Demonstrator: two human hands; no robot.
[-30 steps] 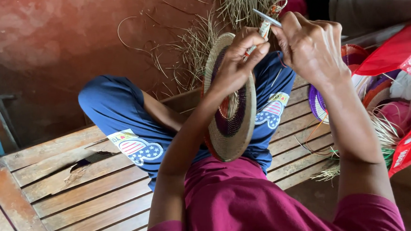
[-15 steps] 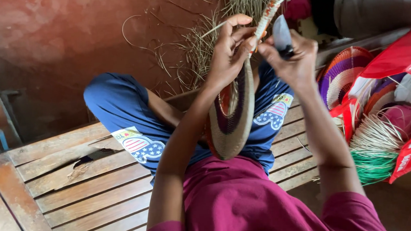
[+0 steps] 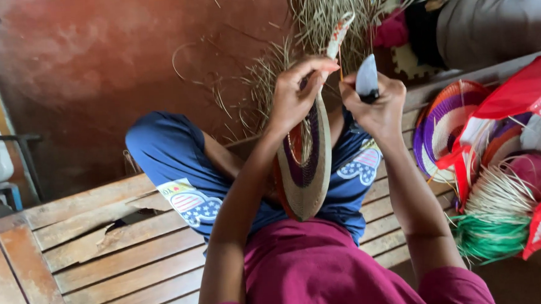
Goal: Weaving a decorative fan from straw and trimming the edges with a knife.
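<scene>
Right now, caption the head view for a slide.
Left hand grips a woven disc; right hand holds a small blade.

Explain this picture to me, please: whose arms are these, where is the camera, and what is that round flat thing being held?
There is no machine here. The one view comes from a camera worn on a person's head, looking down, so the two arms reaching away from you are that person's own. They sit cross-legged on a wooden slatted bench, in blue shorts and a maroon top.

The left hand grips the top edge of a round woven disc, seen almost edge-on, coiled in tan, purple and red bands. The right hand holds a small knife with its blade pointing up, next to a strip rising from the disc's rim.

To the right lie finished woven discs, red bags, and bundles of pale and green fibre. Dry grass is piled ahead on the floor.
</scene>
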